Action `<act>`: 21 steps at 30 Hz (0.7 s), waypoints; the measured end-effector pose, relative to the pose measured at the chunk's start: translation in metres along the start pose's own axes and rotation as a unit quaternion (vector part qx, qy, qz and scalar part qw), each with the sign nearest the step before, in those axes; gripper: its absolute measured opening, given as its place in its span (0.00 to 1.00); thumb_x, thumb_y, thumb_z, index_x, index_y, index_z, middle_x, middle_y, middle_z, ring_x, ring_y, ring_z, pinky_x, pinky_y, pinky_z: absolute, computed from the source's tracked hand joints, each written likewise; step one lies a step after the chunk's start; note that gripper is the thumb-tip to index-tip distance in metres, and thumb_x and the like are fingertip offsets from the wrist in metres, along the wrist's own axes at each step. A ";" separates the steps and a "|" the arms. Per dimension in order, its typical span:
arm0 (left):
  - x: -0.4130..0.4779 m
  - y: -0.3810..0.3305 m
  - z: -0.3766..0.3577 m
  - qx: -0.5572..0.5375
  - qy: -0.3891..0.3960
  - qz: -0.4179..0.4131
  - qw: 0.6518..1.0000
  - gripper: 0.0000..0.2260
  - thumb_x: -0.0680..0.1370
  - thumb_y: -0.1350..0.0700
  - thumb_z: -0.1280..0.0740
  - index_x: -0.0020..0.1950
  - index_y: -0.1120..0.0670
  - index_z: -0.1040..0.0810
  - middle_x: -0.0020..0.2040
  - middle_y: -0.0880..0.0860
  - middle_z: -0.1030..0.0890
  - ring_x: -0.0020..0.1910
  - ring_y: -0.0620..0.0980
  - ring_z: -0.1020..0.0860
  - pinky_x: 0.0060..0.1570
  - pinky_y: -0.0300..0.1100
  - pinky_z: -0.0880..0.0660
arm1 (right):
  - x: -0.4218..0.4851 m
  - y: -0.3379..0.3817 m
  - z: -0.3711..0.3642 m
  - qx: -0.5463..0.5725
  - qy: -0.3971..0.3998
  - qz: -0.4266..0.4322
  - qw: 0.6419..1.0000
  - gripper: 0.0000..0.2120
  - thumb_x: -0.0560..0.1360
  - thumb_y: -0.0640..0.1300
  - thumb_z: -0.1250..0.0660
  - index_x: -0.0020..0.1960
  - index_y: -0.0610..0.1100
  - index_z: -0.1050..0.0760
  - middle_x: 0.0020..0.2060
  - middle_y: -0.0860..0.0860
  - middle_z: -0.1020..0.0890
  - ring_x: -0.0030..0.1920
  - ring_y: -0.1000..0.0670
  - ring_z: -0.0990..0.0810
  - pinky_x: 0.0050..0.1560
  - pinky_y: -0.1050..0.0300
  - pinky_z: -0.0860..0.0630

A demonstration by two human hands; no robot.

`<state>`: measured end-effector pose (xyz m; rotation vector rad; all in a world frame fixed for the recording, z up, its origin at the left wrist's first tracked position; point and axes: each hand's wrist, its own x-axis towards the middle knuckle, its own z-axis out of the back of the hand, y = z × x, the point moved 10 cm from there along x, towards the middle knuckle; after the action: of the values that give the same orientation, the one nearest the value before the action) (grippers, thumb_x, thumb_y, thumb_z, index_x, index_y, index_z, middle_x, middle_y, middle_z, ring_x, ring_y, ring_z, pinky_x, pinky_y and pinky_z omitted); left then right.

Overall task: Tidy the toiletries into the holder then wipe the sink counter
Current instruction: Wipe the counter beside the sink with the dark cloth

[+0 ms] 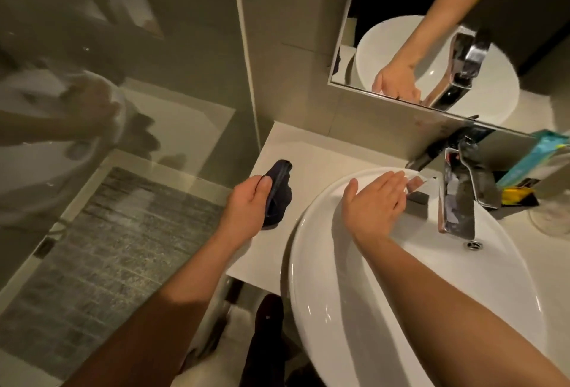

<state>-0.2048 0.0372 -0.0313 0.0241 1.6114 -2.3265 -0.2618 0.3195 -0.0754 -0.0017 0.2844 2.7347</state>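
My left hand (246,204) grips a dark blue cloth (279,195) that rests on the white counter (308,152) left of the basin. My right hand (373,201) lies flat over the back rim of the white basin (339,294), thumb spread. Its fingertips touch a small clear-and-white packet (416,180), which sits above a dark grey block (418,198) beside the tap. At the far right a teal box (536,155) and a yellow-and-black item (518,194) stand together; I cannot make out the holder around them.
A chrome tap (456,201) reaches over the basin just right of my right hand. A mirror (401,32) hangs behind it. A clear cup (549,217) stands at the right edge. A glass shower screen (123,109) borders the counter on the left.
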 end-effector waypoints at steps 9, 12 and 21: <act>0.129 -0.088 -0.121 0.158 0.222 -0.154 0.950 0.12 0.85 0.51 0.42 0.54 0.52 0.19 0.44 0.51 0.18 0.43 0.49 0.22 0.44 0.43 0.27 | 0.003 0.001 0.001 -0.018 0.000 0.004 1.000 0.40 0.82 0.60 0.51 0.81 0.33 0.54 0.81 0.36 0.50 0.82 0.39 0.53 0.81 0.43 0.51; 0.154 -0.096 -0.180 0.206 0.298 -0.226 0.904 0.14 0.85 0.49 0.42 0.65 0.49 0.21 0.59 0.50 0.17 0.57 0.51 0.22 0.58 0.46 0.27 | 0.005 0.001 -0.001 -0.023 -0.001 0.001 1.000 0.40 0.81 0.61 0.52 0.81 0.34 0.54 0.81 0.37 0.51 0.82 0.40 0.54 0.80 0.43 0.52; 0.139 -0.022 -0.254 0.324 0.459 -0.363 0.743 0.18 0.85 0.49 0.42 0.73 0.52 0.25 0.77 0.47 0.33 0.80 0.46 0.43 0.79 0.46 0.49 | 0.012 -0.003 -0.008 -0.011 -0.021 -0.015 1.000 0.41 0.78 0.60 0.47 0.81 0.33 0.50 0.81 0.36 0.47 0.82 0.39 0.51 0.79 0.44 0.51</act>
<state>-0.3834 0.2434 -0.1310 1.0178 1.0338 -3.7851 -0.2721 0.3254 -0.0840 0.0451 0.2404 2.7047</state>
